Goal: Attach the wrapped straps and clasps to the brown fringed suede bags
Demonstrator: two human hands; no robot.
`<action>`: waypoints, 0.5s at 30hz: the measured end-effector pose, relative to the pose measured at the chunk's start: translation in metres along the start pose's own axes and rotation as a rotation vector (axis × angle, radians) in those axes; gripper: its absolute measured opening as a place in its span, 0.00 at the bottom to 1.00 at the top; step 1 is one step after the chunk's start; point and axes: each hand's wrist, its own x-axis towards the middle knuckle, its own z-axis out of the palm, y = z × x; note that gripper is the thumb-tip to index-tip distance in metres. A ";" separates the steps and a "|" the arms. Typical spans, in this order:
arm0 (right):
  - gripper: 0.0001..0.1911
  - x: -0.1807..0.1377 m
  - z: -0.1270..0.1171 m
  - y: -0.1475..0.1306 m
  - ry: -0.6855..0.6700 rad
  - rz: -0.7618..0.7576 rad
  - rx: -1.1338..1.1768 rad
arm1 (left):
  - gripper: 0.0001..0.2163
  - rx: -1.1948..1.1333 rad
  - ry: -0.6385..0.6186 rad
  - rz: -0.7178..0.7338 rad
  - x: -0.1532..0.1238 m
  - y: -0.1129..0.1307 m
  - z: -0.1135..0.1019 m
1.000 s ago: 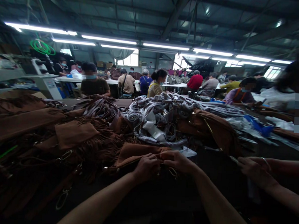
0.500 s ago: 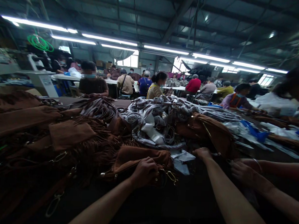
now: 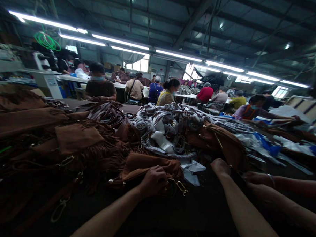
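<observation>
My left hand rests with curled fingers on the front edge of a brown suede-like bag. A gold-coloured clasp hangs by the bag's right end. My right hand is closed at the right, just in front of another brown bag with a gold-coloured zip. Its fingertips are hidden, and what lies in them is too dark to make out. Beside it, a co-worker's two hands reach in from the right over something dark. A crumpled clear plastic wrapper lies between my hands.
Brown fringed bags with metal clasps are heaped at the left. Plastic-wrapped straps pile up in the middle, beside bare brown straps. Plastic and blue wrapping lies at the right. Several people sit around tables beyond.
My right hand has shifted slightly right and come closer to the co-worker's hands, which have also moved. My left hand stays on the bag. The view has turned slightly.
</observation>
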 end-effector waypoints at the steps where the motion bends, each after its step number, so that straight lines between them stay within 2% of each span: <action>1: 0.13 -0.002 -0.002 0.000 -0.003 -0.002 -0.019 | 0.07 0.003 -0.001 0.005 0.000 0.000 0.000; 8: 0.17 -0.017 -0.023 -0.015 0.059 -0.145 -0.154 | 0.07 0.041 -0.025 0.016 -0.001 0.000 -0.004; 13: 0.15 -0.022 -0.056 -0.027 0.137 -0.236 -0.163 | 0.06 0.021 -0.013 0.018 -0.001 -0.002 -0.002; 15: 0.14 -0.034 -0.071 -0.033 0.146 -0.263 -0.138 | 0.06 -0.009 -0.022 0.003 0.000 -0.003 -0.003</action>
